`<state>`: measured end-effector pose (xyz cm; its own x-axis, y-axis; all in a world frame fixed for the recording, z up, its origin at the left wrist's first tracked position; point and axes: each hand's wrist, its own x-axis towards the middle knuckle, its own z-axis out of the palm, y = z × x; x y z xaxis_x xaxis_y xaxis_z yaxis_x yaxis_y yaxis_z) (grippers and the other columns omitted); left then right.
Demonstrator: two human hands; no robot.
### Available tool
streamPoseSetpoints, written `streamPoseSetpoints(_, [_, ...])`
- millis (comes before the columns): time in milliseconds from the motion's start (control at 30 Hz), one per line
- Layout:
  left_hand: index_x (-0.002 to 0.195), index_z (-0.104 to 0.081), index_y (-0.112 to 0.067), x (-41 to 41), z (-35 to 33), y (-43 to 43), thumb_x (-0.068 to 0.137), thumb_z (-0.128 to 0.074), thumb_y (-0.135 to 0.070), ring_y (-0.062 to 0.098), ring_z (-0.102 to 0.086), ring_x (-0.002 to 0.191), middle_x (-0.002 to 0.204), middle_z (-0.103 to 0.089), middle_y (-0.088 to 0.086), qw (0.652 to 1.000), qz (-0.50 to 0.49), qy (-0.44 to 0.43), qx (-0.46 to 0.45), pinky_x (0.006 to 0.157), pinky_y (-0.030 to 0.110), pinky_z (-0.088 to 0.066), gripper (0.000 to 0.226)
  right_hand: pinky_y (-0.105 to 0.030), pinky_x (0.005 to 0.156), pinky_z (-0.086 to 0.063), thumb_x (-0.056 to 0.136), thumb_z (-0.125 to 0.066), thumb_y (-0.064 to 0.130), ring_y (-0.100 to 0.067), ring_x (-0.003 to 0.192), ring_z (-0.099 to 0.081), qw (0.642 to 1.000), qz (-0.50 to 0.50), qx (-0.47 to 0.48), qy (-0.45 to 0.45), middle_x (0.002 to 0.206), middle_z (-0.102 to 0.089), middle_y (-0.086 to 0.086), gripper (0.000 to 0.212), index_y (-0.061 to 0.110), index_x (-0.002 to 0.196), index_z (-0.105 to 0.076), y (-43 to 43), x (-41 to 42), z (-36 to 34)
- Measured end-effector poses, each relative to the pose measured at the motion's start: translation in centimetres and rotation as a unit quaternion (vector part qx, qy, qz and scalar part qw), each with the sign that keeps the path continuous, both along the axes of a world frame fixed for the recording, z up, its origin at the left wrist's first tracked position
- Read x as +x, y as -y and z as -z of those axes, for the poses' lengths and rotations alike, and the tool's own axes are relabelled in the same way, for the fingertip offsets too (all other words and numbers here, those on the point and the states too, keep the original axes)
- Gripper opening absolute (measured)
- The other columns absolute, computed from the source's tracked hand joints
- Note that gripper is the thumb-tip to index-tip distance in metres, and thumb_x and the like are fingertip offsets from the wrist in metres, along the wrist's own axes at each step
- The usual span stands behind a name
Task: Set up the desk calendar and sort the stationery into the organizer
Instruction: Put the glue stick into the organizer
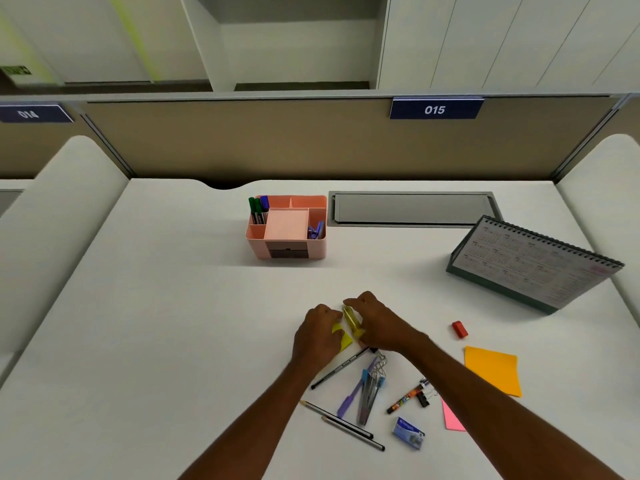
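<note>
My left hand [317, 336] rests curled on a yellow sticky-note pad [343, 336] at the desk's middle front. My right hand [379, 323] grips a yellow highlighter [351, 318] that lies between the two hands. The pink organizer [287, 252] stands further back, with three markers [258, 207] upright in its back left slot and a blue clip [315, 232] in its right slot. The spiral desk calendar [533, 261] stands propped up at the right.
Loose stationery lies near me: a black pen [341, 368], a purple pen [353, 393], two pencils [346, 424], binder clips [377, 374], a patterned marker [407, 396], a staple box [408, 433], orange notes [493, 370], pink notes [452, 419], a red eraser [460, 329]. A grey cable hatch [412, 207] sits at the back.
</note>
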<state>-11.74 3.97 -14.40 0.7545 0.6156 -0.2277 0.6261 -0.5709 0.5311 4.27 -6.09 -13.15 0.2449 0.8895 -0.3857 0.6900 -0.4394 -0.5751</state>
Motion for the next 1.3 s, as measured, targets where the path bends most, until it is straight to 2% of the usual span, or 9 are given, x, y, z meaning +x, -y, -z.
streamPoseSetpoints(133, [0.136,-0.061,-0.023,-0.4,0.0,0.1,0.093,-0.068,-0.029,0.018,-0.055,0.124,0.132,-0.06,-0.001,1.0,0.004,0.025,-0.013,0.1,0.033,-0.049,0.044,-0.032,0.076,-0.05,0.078,-0.077,0.005,-0.023,0.098,-0.058,1.0,0.004,0.019,0.01,0.129,-0.045,-0.008,0.074,0.017,0.144,-0.046,-0.3,-0.2,-0.3])
streamPoseSetpoints(233, [0.132,-0.065,-0.023,-0.1,-0.6,0.1,0.091,-0.073,-0.031,0.014,-0.064,0.11,0.124,-0.067,-0.003,0.994,-0.041,0.081,-0.068,0.093,0.028,-0.053,0.042,-0.033,0.084,-0.053,0.07,-0.088,0.014,-0.019,0.105,-0.055,0.998,0.037,0.056,-0.022,0.126,-0.049,-0.005,0.078,0.018,0.139,-0.05,-0.5,-0.1,-0.3])
streamPoseSetpoints(333, [0.119,-0.072,-0.027,0.4,-2.3,-0.3,0.087,-0.079,-0.03,0.006,-0.07,0.089,0.103,-0.075,-0.009,0.963,-0.139,0.152,-0.174,0.08,0.026,-0.058,0.033,-0.019,0.076,-0.049,0.066,-0.092,0.012,-0.013,0.096,-0.055,0.993,0.069,0.082,-0.046,0.126,-0.051,-0.005,0.083,0.017,0.138,-0.051,-1.3,-0.2,-1.2])
streamPoseSetpoints(467, [0.109,-0.075,-0.027,0.7,-4.0,-1.9,0.08,-0.084,-0.028,0.009,-0.074,0.083,0.089,-0.077,-0.008,0.923,-0.229,0.202,-0.235,0.076,0.034,-0.064,0.03,-0.01,0.068,-0.049,0.065,-0.095,0.014,-0.008,0.084,-0.059,0.985,0.085,0.136,-0.059,0.126,-0.051,-0.002,0.086,0.017,0.139,-0.052,-3.1,-0.8,-2.9])
streamPoseSetpoints(700, [0.111,-0.077,-0.019,1.1,-7.1,-5.8,0.079,-0.085,-0.019,0.014,-0.076,0.084,0.09,-0.079,-0.004,0.888,-0.285,0.247,-0.264,0.08,0.032,-0.064,0.033,-0.024,0.071,-0.058,0.069,-0.094,0.012,-0.015,0.083,-0.066,0.967,0.12,0.215,-0.065,0.132,-0.053,-0.002,0.092,0.017,0.148,-0.047,-6.9,-1.7,-5.9])
streamPoseSetpoints(867, [0.108,-0.079,-0.017,1.7,-9.1,-9.6,0.079,-0.085,-0.017,0.014,-0.076,0.083,0.092,-0.079,-0.005,0.877,-0.319,0.266,-0.241,0.078,0.033,-0.065,0.03,-0.032,0.077,-0.061,0.073,-0.09,0.008,-0.012,0.087,-0.067,0.957,0.167,0.218,-0.094,0.132,-0.051,0.002,0.09,0.019,0.15,-0.044,-9.1,-2.2,-7.7])
streamPoseSetpoints(967, [0.11,-0.078,-0.016,2.2,-9.9,-12.7,0.077,-0.087,-0.018,0.017,-0.074,0.092,0.106,-0.077,-0.002,0.877,-0.345,0.259,-0.211,0.081,0.037,-0.065,0.034,-0.031,0.077,-0.061,0.078,-0.087,0.009,-0.01,0.085,-0.068,0.956,0.161,0.224,-0.097,0.132,-0.055,-0.001,0.079,0.019,0.146,-0.049,-9.7,-2.3,-7.7])
streamPoseSetpoints(1133, [0.115,-0.073,-0.013,3.4,-10.3,-17.0,0.08,-0.087,-0.021,0.027,-0.07,0.112,0.127,-0.069,0.005,0.907,-0.348,0.198,-0.134,0.086,0.037,-0.063,0.039,-0.027,0.072,-0.061,0.08,-0.086,0.012,-0.009,0.084,-0.07,0.959,0.155,0.202,-0.124,0.128,-0.061,0.0,0.059,0.02,0.133,-0.061,-9.9,-2.7,-7.5])
streamPoseSetpoints(1300, [0.118,-0.072,-0.011,4.8,-9.9,-19.4,0.081,-0.086,-0.023,0.029,-0.07,0.112,0.122,-0.071,0.007,0.922,-0.354,0.14,-0.067,0.091,0.038,-0.061,0.041,-0.02,0.056,-0.056,0.082,-0.084,0.011,-0.01,0.084,-0.07,0.958,0.157,0.192,-0.147,0.125,-0.06,0.003,0.051,0.022,0.128,-0.065,-9.6,-2.7,-7.1])
